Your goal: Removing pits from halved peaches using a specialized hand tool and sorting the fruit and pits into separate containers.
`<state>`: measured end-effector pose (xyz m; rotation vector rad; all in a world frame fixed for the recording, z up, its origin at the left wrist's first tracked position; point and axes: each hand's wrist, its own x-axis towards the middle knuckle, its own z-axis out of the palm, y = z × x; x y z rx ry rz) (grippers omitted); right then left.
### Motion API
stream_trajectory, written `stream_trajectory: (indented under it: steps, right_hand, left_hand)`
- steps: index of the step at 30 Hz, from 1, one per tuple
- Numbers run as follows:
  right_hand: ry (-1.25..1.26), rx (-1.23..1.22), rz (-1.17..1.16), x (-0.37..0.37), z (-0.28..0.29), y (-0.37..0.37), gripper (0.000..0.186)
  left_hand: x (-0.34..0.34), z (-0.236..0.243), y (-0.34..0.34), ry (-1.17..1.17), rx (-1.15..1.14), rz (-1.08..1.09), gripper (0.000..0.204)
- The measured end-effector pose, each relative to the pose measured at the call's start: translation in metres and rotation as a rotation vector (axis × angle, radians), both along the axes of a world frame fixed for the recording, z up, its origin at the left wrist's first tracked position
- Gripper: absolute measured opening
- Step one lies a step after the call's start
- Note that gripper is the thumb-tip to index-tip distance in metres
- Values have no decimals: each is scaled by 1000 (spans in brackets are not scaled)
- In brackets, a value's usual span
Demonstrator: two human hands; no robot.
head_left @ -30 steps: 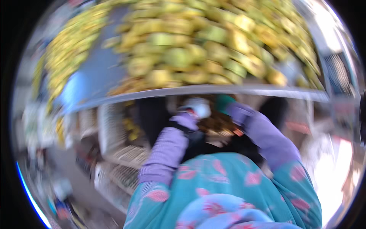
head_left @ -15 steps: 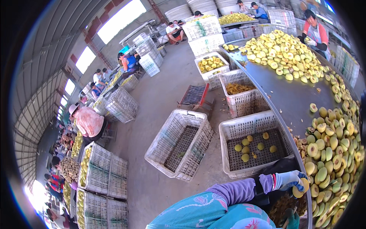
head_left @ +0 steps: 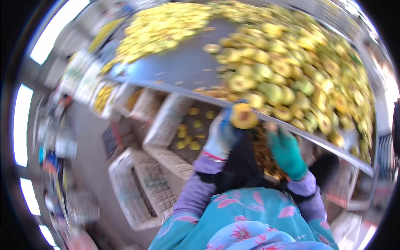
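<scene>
My left hand [head_left: 220,135], in a white and blue glove, is closed on a halved yellow peach [head_left: 244,116], its cut face with a brown pit hollow showing. It is held just in front of the metal table's edge [head_left: 187,92]. To its right, my right hand [head_left: 288,154] wears a green glove and has its fingertips raised toward the table edge. Motion blur hides whether those fingers grip anything. Between and below both hands lies a heap of brown scraps [head_left: 266,156]. Across the edge is a large pile of halved yellow-green peaches [head_left: 283,68].
Another spread of yellow halves [head_left: 162,29] covers the table's far left. Left of my arm stands a pale plastic crate [head_left: 160,152] with several fruits inside. An emptier crate [head_left: 143,191] sits nearer, beside a low stool [head_left: 110,139]. Plastic bag [head_left: 346,229] lies lower right.
My view has swung right, so the table and pile now fill the upper part. The peach half stays in my left hand; my right hand has come fully into view.
</scene>
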<state>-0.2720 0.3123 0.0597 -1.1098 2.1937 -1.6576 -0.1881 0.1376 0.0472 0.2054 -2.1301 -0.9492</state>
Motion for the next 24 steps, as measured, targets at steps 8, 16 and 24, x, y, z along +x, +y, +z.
stream_trajectory:
  steps: [8,16,24]
  right_hand:
    - [174,165,-186,-5,7,9,22]
    - [-62,147,-200,-25,-3,0,27]
    - [-482,-19,-100,-25,-12,22,28]
  left_hand:
    - [-51,-8,22,-31,805,-288,30]
    - [-46,1,40,-109,-211,-140,20]
    - [-59,-14,76,-223,787,-231,22]
